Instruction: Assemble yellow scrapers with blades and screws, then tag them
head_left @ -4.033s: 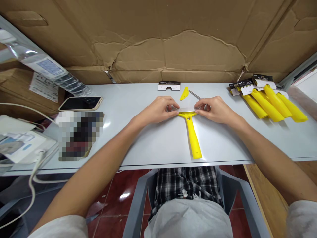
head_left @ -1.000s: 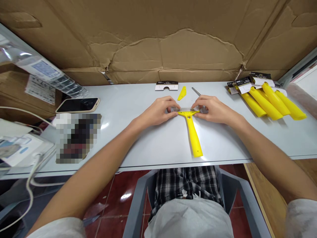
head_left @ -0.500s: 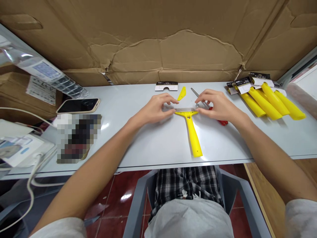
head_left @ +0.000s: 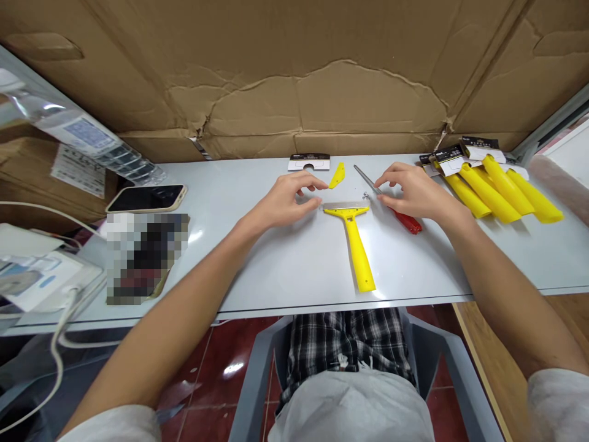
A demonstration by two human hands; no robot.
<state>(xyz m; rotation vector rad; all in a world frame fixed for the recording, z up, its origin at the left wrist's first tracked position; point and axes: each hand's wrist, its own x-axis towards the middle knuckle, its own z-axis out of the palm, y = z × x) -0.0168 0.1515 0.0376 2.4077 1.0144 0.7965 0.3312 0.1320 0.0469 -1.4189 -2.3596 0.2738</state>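
Note:
A yellow scraper (head_left: pixel 355 241) lies flat on the grey table (head_left: pixel 294 264), its metal blade (head_left: pixel 344 205) at the far end and its handle toward me. My left hand (head_left: pixel 288 201) hovers just left of the blade, fingers apart, holding nothing. My right hand (head_left: pixel 414 190) is to the right of the blade, fingers spread over a red-handled screwdriver (head_left: pixel 391 202), beside small screws (head_left: pixel 366 196). A small yellow plastic piece (head_left: pixel 337 175) and a black-and-white card (head_left: pixel 308 161) lie just beyond the hands.
Several yellow scrapers with cards (head_left: pixel 497 184) are stacked at the far right. A phone (head_left: pixel 147 197), a blurred object (head_left: pixel 143 255), cables and packets sit on the left. A cardboard wall (head_left: pixel 294 73) stands behind the table. My chair and lap are below the near edge.
Both hands have let go of the scraper's blade and drawn apart. My right hand moved right and back, uncovering the screwdriver. The scraper stays where it was.

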